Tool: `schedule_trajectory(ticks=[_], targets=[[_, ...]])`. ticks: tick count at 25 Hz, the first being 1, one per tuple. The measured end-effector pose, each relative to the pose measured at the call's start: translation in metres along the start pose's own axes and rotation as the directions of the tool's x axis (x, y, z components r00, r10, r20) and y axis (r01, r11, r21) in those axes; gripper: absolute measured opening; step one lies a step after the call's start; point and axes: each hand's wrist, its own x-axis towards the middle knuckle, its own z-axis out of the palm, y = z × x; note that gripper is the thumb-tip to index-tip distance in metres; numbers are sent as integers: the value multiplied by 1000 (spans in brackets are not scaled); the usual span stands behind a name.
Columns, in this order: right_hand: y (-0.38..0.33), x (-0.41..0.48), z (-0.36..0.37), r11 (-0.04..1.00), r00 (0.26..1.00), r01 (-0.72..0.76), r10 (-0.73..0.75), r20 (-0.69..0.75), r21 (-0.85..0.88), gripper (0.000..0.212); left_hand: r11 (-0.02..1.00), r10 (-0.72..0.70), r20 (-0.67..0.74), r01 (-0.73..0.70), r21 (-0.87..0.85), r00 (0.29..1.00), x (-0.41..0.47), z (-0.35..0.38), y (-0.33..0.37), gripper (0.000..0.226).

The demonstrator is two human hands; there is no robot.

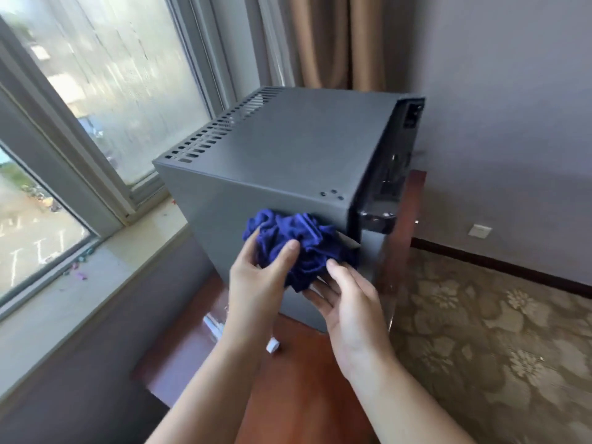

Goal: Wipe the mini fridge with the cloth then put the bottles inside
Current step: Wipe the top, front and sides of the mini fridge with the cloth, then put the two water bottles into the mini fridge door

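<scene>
A grey mini fridge (288, 145) stands on a reddish wooden table (307, 379), its glossy black door (384, 174) facing right. A crumpled dark blue cloth (298, 241) is pressed against the fridge's near side panel. My left hand (259, 274) grips the cloth from the left, thumb on top. My right hand (349, 302) cups it from below and the right, fingers spread under the cloth. Behind my left forearm lies a clear bottle with a white cap (274, 345), mostly hidden.
A window (96, 100) and a pale stone sill (105, 267) with small debris run along the left. Beige curtains (336, 40) hang behind the fridge. Patterned carpet (496, 331) lies to the right, below a grey wall with a socket (479, 231).
</scene>
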Motion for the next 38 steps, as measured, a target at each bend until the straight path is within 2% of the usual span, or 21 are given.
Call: schedule_trajectory(ticks=[4, 7, 12, 16, 18, 22, 24, 26, 28, 30, 32, 34, 36, 38], targets=[[-44, -28, -56, 992, 998, 59, -55, 38, -111, 26, 1000, 15, 17, -15, 2, 1000, -56, 58, 1, 47], [-80, -39, -68, 981, 989, 117, -100, 113, -156, 26, 995, 100, -18, -100, 26, 995, -79, 82, 32, 49], [-126, -41, -62, 923, 937, 276, -195, 291, -269, 27, 945, 293, -54, -280, 167, 955, -84, 100, 85, 53], [-135, -32, -66, 862, 923, 312, -174, 344, -400, 27, 893, 279, 25, -269, 360, 960, -72, 104, 88, 65], [-128, -25, -73, 825, 937, 283, -128, 325, -490, 25, 877, 240, 24, -228, 422, 970, -75, 102, 81, 70], [-92, -20, -97, 746, 974, 156, -6, 228, -647, 16, 901, 176, -1, -161, 403, 984, -92, 92, 42, 61], [-63, -16, -114, 697, 982, 97, 49, 181, -711, 19, 905, 96, -41, -70, 419, 995, -96, 80, 5, 53], [-25, -13, -134, 596, 983, 22, 134, 126, -803, 34, 913, -39, -88, 71, 403, 995, -101, 61, -38, 43], [21, -14, -151, 474, 967, -74, 251, 54, -878, 43, 899, -204, -129, 238, 367, 970, -111, 36, -82, 39], [64, -24, -161, 372, 921, -166, 389, -9, -913, 29, 866, -322, -179, 365, 342, 930, -124, 9, -123, 46], [98, -31, -158, 325, 874, -211, 484, -29, -922, 21, 829, -381, -221, 438, 349, 898, -130, -17, -157, 42], [119, -31, -146, 327, 839, -256, 542, -41, -910, 20, 806, -405, -239, 468, 363, 883, -125, -40, -180, 41], [127, -27, -130, 340, 800, -326, 597, -65, -882, 33, 783, -402, -212, 454, 426, 891, -116, -60, -197, 57], [124, -19, -116, 334, 808, -391, 571, -145, -858, 61, 783, -408, -177, 443, 437, 896, -104, -74, -203, 77]])
